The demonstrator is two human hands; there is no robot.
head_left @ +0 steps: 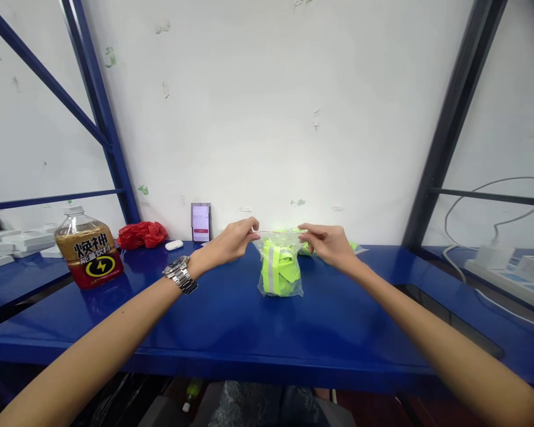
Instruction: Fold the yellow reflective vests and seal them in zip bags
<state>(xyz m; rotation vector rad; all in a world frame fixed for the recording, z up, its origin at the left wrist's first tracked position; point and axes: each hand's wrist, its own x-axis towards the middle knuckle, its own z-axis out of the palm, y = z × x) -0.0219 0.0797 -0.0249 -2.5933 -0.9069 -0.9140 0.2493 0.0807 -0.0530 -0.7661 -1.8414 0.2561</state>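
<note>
Clear bag (280,265) with folded yellow-green vest (288,274) inside: mid-table, upright, long axis vertical; can't tell if its bottom touches the table (231,323). Bag hangs directly below and between the fingers, both hands about equally near. Left hand (232,240) pinches its top left corner, right hand (333,244) its top right, mouth edge stretched between. Arms reach in from near left and near right, wrists raised, converging. Second yellow-green bundle (352,245) just behind, far right. Phone (201,222), red bag (142,235), bottle (89,249) left.
</note>
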